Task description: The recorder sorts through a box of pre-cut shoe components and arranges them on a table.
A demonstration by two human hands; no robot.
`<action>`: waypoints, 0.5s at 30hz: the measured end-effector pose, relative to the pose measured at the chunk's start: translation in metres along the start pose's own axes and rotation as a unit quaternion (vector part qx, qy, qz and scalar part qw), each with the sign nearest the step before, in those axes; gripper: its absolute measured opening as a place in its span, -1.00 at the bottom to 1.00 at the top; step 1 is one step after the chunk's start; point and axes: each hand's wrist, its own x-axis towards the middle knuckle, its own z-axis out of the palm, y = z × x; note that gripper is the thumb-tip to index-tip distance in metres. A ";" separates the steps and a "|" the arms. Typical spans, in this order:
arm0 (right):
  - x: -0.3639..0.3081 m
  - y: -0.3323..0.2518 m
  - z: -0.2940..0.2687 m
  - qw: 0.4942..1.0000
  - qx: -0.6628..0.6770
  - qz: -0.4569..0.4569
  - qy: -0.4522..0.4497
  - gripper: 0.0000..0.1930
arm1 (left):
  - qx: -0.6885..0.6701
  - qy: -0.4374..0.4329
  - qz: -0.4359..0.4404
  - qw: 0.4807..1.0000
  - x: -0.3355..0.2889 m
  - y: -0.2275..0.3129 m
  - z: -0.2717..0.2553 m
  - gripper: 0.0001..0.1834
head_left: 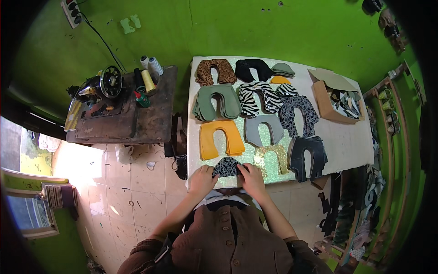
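Note:
At the near edge of the table, a small half-round piece of black and grey patterned material point(226, 167) lies between my hands. My left hand point(203, 181) grips its left end, and my right hand point(252, 179) pinches the right end. Just beyond it are stacked U-shaped orange pieces point(209, 140), grey pieces point(258, 134) and glittery gold pieces point(282, 160). To the right sit dark U-shaped pieces point(298, 157), with a stack in a black and grey pattern point(288, 119) behind them.
Green point(205, 101), zebra-striped point(248, 99), leopard-print point(204, 73) and black point(245, 69) U-shaped stacks fill the table's point(337, 146) far part. A cardboard box point(325, 101) of scraps stands right. Leftward is a sewing machine point(93, 89) with thread cones point(148, 81) on a wooden table point(155, 116).

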 end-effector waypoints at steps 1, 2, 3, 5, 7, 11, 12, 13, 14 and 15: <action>0.000 0.000 0.001 1.000 0.003 0.002 -0.001 -0.60 | 0.001 0.000 0.001 1.000 0.000 -0.001 0.000 -0.71; 0.000 0.000 0.002 1.000 0.005 0.005 -0.003 -0.60 | 0.003 -0.003 0.001 1.000 0.000 -0.002 0.001 -0.69; -0.001 0.001 0.003 1.000 0.005 0.005 -0.002 -0.60 | 0.005 -0.006 0.001 1.000 -0.001 -0.003 0.002 -0.68; -0.002 0.002 0.003 1.000 0.022 0.013 -0.007 -0.59 | 0.004 -0.007 -0.002 1.000 -0.001 -0.001 0.001 -0.68; -0.003 0.000 0.002 0.999 0.030 0.015 0.002 -0.60 | 0.004 -0.007 -0.006 1.000 -0.001 0.002 0.000 -0.68; 0.000 -0.007 -0.007 0.996 0.041 -0.019 0.083 -0.63 | 0.047 0.031 -0.013 0.998 -0.002 0.011 -0.001 -0.71; -0.001 -0.006 -0.008 0.995 0.042 -0.019 0.084 -0.63 | 0.064 0.067 -0.008 0.996 -0.002 0.014 -0.001 -0.72; -0.002 -0.002 -0.009 0.994 0.046 -0.028 0.090 -0.64 | 0.064 0.066 -0.005 0.996 -0.001 0.020 -0.002 -0.72; -0.003 0.001 -0.011 0.993 0.051 -0.036 0.096 -0.65 | 0.052 0.099 0.006 0.994 0.000 0.026 -0.005 -0.74; -0.004 0.004 -0.013 0.993 0.050 -0.034 0.099 -0.65 | 0.040 0.132 0.018 0.990 0.001 0.034 -0.007 -0.77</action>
